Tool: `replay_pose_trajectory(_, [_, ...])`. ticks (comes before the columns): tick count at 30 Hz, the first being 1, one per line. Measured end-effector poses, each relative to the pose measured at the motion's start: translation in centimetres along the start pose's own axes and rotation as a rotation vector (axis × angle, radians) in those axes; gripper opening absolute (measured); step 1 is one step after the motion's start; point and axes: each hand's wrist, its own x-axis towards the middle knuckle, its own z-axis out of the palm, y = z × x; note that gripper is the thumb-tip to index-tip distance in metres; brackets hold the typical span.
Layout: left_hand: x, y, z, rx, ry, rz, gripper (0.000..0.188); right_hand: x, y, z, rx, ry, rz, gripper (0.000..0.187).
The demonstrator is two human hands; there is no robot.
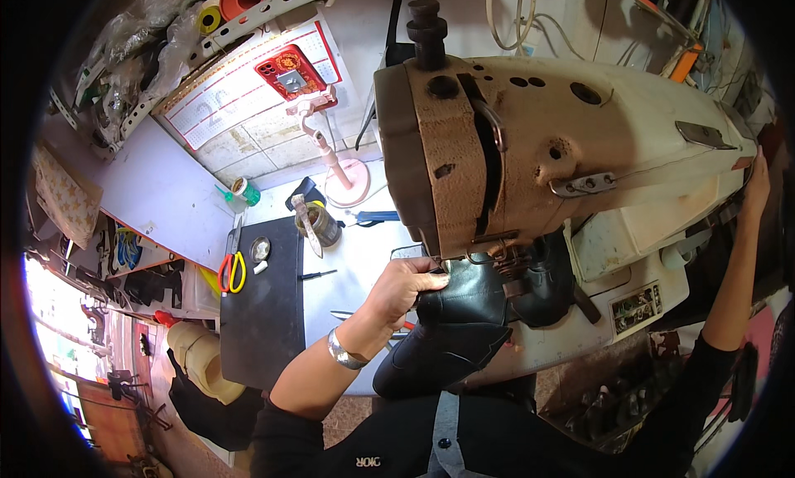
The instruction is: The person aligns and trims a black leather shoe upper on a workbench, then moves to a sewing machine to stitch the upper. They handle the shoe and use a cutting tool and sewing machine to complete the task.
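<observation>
My left hand [402, 292], with a silver bracelet at the wrist, pinches the edge of a black leather boot [472, 296] between thumb and fingers. The boot lies under the needle end of a large, worn brown and cream sewing machine [530, 138]. One part of it hangs over the table's near edge, and its rounded part sits to the right of the needle area. At the far right end of the machine is my right hand [757, 188], its arm stretched out. The machine's end hides most of its fingers, and what they touch cannot be made out.
On the table's left, a black mat [261, 337] carries scissors [233, 272] with red and yellow handles. A jar [325, 232] with a flat stick across it stands behind, near a screwdriver [318, 274]. Further back, a pink stand [345, 182] supports a red phone [290, 72].
</observation>
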Motion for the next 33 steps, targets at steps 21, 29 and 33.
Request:
replay_pose_trajectory(21, [-0.9,0.4,0.8,0.05,0.052,0.008,0.015,0.6,-0.3,-0.1,0.066,-0.019,-0.016,0.052])
replay_pose_trajectory(29, [-0.9,0.0,1.0,-0.006,0.092,0.025,0.013,-0.4,-0.4,0.0,-0.042,0.069,-0.079,0.051])
replay_pose_trajectory(33, [-0.9,0.1,0.9,0.007,0.101,0.019,0.012,-1.1,-1.3,0.1,-0.055,0.011,-0.106,0.052])
